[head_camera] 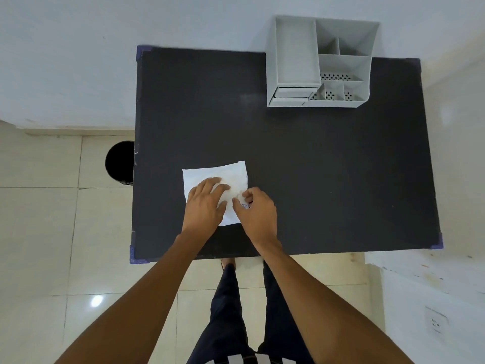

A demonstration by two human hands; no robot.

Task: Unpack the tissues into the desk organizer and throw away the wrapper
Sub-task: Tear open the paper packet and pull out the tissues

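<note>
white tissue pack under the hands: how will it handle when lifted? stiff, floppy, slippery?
Probably floppy: the tissue pack lies flat and thin on the black table, with slightly uneven edges. Likely light for its size, as the left hand rests flat on it while the right hand pinches its near edge. The wrapper may be slick; gloss is hard to judge.

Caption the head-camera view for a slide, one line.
Both bare hands, left hand and right hand, work at a white tissue pack on a black table; grey plastic organizer waits.
</note>
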